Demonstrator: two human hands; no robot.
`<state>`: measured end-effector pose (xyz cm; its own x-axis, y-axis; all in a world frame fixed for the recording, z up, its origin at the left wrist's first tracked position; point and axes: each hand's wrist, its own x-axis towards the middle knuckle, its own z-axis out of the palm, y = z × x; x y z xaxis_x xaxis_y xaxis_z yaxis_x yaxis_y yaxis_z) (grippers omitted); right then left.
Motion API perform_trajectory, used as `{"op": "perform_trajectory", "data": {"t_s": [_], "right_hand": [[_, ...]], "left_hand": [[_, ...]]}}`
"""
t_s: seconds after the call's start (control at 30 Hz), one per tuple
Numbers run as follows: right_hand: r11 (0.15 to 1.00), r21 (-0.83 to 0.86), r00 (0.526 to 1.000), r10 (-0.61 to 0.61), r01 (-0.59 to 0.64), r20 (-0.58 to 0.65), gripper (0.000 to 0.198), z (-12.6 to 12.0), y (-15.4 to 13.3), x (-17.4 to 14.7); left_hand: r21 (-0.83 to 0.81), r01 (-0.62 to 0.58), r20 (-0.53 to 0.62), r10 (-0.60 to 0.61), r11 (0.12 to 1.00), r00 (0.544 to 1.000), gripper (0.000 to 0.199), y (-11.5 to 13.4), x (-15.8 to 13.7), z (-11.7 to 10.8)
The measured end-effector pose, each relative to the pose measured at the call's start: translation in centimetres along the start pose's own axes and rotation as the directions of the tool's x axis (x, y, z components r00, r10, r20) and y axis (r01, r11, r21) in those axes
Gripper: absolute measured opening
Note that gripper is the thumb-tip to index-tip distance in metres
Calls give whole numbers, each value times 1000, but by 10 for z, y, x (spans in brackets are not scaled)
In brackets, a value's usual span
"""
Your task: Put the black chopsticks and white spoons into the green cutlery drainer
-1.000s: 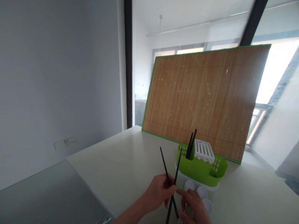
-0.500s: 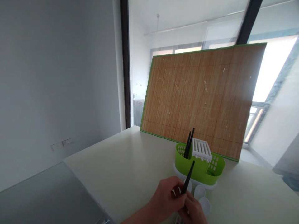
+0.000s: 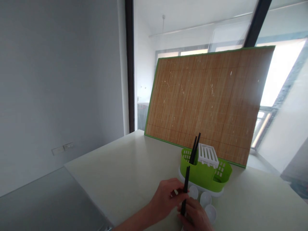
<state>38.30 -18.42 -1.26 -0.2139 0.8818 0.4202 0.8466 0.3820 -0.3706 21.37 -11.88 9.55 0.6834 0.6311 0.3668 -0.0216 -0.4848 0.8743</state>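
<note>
Chopsticks (image 3: 187,178) were clamped in the grip of left hand (image 3: 167,194) and right hand (image 3: 196,213), outside caddy (image 3: 201,175) (other sticks (image 3: 194,150) already stood inside); white pieces (image 3: 211,213) lay on bench (image 3: 120,173), also outside.

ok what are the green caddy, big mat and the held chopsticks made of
Green caddy: likely plastic, smooth satin, with evenly coloured, slotted walls. Big mat: apparently bamboo, slightly shiny, showing fine parallel strips. Held chopsticks: plain black finish; maybe plastic or wood, unclear.

Washed-out glare from window (image 3: 281,73) at right, dim left wall (image 3: 60,70)
</note>
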Motion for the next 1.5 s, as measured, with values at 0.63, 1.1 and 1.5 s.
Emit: {"op": "perform_trajectory", "data": {"t_s": [0.63,1.1,1.5], "right_hand": [[990,-137,1000,20,-23,-20,12,-16,-2,1],[992,-108,998,63,-65,-23,11,-13,0,-2],[972,-234,997,52,-37,58,8,-5,8,-3]], "left_hand": [[429,19,-271,109,903,957,31,-29,163,-23],[578,119,-142,-44,807,989,30,-52,202,-4],[590,63,-211,78,805,974,38,-36,180,3]]}}
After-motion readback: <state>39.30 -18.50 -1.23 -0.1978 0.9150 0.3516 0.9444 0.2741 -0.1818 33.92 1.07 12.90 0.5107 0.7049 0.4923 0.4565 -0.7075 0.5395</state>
